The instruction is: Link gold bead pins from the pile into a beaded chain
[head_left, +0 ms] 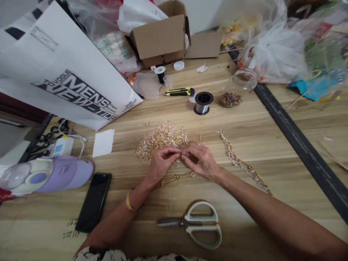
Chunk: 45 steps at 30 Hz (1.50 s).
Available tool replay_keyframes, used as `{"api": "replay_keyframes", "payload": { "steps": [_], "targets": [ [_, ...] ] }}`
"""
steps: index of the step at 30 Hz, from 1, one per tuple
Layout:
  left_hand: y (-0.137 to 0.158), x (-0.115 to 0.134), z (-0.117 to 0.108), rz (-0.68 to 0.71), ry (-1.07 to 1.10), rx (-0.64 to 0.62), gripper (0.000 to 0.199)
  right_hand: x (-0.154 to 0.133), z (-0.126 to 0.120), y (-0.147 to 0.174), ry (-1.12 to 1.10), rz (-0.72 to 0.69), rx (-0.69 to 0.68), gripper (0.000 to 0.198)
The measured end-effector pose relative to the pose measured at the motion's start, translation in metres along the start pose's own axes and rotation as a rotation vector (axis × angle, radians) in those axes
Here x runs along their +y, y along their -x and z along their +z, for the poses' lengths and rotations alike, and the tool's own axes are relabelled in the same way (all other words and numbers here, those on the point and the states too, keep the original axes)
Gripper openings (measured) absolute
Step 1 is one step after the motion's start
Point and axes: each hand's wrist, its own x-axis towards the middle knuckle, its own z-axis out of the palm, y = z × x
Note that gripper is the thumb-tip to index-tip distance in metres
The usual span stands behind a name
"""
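Note:
My left hand point(162, 162) and my right hand point(200, 160) meet fingertip to fingertip at the near right edge of a heap of small gold and clear jewellery pieces point(160, 139). Both are closed in a pinch; whatever lies between the fingertips is too small to name. Just below the hands lies a gold chain point(178, 177) with a round ring at its right end. Right of my right hand stretches a bundle of gold and silver chains point(239, 161), tied at its top. White-handled scissors point(190, 224) lie nearer to me, blades pointing left.
Behind the heap are a yellow-black cutter knife point(178, 92), a wire spool point(202, 104) and a glass jar point(239, 87) with beads. At left are a phone point(94, 201), a purple bottle point(62, 174) and a large white bag point(62, 69). A cardboard box point(161, 36) stands at the back.

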Motion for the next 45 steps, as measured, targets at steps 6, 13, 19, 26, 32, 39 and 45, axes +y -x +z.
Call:
{"api": "replay_keyframes", "payload": {
  "steps": [6, 13, 19, 26, 32, 39, 45],
  "targets": [
    [0.0004, 0.0005, 0.0004, -0.005, 0.013, -0.006, 0.011, 0.0010, 0.0004, 0.0007, 0.005, -0.014, 0.012, 0.007],
    [0.0000, 0.0004, 0.0006, -0.003, -0.004, -0.007, 0.011, 0.0008, 0.0007, 0.0000, 0.003, -0.006, 0.010, 0.008],
    [0.0006, -0.0008, 0.0001, 0.028, -0.011, -0.020, 0.010, 0.0010, 0.0007, 0.0004, 0.008, -0.005, 0.008, 0.008],
    [0.0012, 0.0006, -0.0006, 0.060, -0.039, -0.018, 0.009, 0.0014, 0.0004, 0.0008, 0.014, -0.002, 0.001, 0.007],
    [0.0005, 0.0024, -0.0001, 0.078, -0.019, -0.002, 0.004, 0.0011, 0.0000, 0.0007, 0.014, -0.001, -0.006, 0.007],
    [0.0000, 0.0012, 0.0001, 0.035, 0.000, 0.031, 0.005, -0.0012, -0.0010, -0.0005, 0.013, -0.001, -0.007, 0.008],
    [0.0013, 0.0018, 0.0004, 0.005, -0.004, 0.029, 0.008, -0.0004, -0.0004, -0.0002, 0.006, 0.002, -0.015, 0.008]
  ]
}}
